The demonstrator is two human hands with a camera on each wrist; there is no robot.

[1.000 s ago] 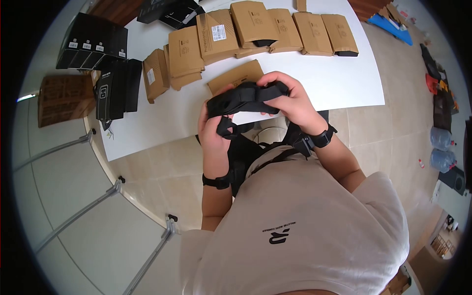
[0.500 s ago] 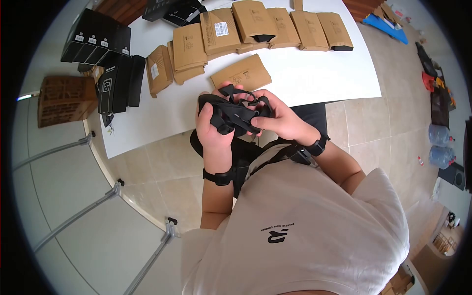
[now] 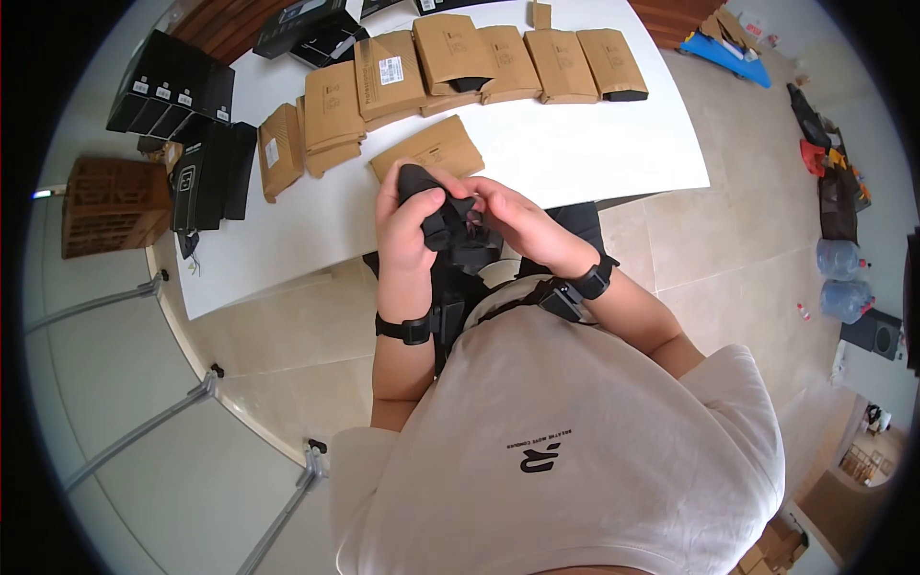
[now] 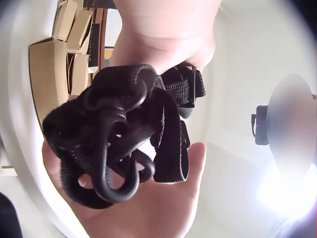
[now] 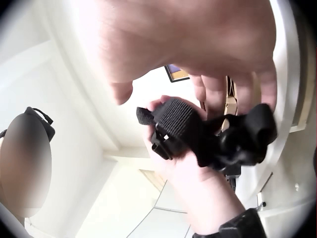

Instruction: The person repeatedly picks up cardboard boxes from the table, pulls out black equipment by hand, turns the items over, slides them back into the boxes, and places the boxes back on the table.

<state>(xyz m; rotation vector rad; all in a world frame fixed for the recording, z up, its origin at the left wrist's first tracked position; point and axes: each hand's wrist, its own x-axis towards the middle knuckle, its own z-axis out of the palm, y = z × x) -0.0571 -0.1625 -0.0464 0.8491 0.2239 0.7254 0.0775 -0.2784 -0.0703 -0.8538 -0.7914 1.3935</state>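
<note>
My left hand point(image 3: 402, 225) grips a bundle of black webbing strap point(image 3: 474, 254), its thumb pressed over the folded band. From the bundle hangs a black looped hook clip point(image 4: 101, 163), close to the camera in the left wrist view. Beside the bundle is my right hand point(image 3: 527, 220), fingers extended and its palm facing the strap. The right wrist view has those straight fingers point(image 5: 215, 94) above the strap, with the thumb apart. A small buckle point(image 5: 162, 144) sits on the webbing near my left fingers. Just beyond both hands a flat brown cardboard box point(image 3: 446, 142) lies on the table.
Several brown cardboard boxes point(image 3: 331, 96) line the white table point(image 3: 652, 144) farther back, some stacked. Black boxes point(image 3: 172, 77) stand at its left end. To the left are white panels with metal rails point(image 3: 144, 431). Large water bottles point(image 3: 843, 299) stand on the right.
Both hands held the spread black band at first. The strap is now gathered into a compact bundle in the left hand, and the right fingers have straightened after pinching its straps.
</note>
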